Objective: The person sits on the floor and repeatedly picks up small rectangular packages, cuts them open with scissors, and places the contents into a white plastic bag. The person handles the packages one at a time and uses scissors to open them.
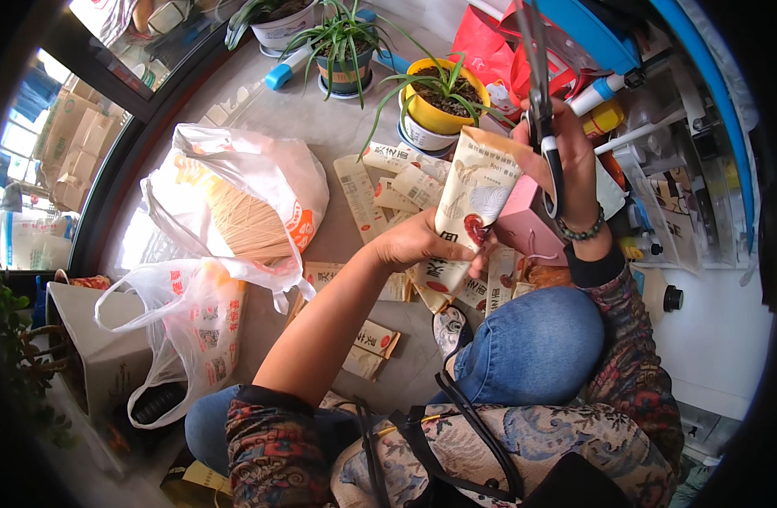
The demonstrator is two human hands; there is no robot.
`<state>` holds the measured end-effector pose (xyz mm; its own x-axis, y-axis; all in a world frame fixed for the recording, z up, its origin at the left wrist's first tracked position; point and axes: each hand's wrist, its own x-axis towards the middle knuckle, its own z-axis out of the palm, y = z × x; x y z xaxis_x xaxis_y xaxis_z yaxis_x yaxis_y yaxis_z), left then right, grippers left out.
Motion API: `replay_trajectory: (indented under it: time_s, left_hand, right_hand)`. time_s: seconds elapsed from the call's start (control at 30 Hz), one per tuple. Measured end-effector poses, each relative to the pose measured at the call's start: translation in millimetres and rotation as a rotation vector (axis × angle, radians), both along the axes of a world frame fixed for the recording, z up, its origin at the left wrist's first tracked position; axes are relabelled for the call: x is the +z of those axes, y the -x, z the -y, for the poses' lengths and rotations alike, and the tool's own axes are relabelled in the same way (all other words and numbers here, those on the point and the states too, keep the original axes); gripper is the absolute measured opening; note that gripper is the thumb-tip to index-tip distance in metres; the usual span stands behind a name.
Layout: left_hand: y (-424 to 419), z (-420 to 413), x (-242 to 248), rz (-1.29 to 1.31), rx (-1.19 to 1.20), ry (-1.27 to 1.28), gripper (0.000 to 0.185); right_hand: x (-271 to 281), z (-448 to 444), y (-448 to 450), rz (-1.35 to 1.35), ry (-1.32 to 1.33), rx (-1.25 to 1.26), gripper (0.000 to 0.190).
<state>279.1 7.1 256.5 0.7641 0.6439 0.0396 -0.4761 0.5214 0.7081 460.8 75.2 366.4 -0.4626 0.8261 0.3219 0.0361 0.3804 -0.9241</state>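
My left hand (420,244) grips the lower part of a printed noodle packet (471,197), which is held up at a tilt before me. At the packet's upper end, my right hand (569,155) holds a pair of scissors (541,120) with the blades pointing up, and its fingers are at the packet's top corner. Below lie several similar packets (360,190) on the grey floor. On the left, a white plastic bag (306,165) stands open with loose dry noodles (245,222) inside.
Potted plants (442,114) stand beyond the packets, with red bags (484,51) behind them. A pink box (528,216) is beside the packets at right. Nearer on the left are a second plastic bag (195,317) and a pale carton (103,336). A glass-fronted shelf stands at right.
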Motion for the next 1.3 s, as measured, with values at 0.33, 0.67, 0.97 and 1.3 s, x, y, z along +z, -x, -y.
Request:
replay_trajectory:
  time_s: [0.33,0.67,0.97,1.3]
  left_hand:
    - [20.8,-12.3,-43.3,-0.356,0.141,0.010,0.027]
    - [10.8,-0.8,-64.0,-0.472,-0.045,0.017,0.026]
    - [3.6,10.8,-99.8,-0.456,-0.238,0.038,0.024]
    - [-2.4,15.5,-100.8,-0.440,-0.357,0.004,0.021]
  right_hand:
    - [-38.4,28.9,-91.4,0.728,0.039,0.084,0.065]
    - [-67.1,36.3,-86.4,0.755,0.096,0.147,0.061]
    - [-91.1,61.9,-100.9,0.786,0.169,0.142,0.055]
    - [-100.8,59.1,-99.1,0.743,0.261,0.198,0.063]
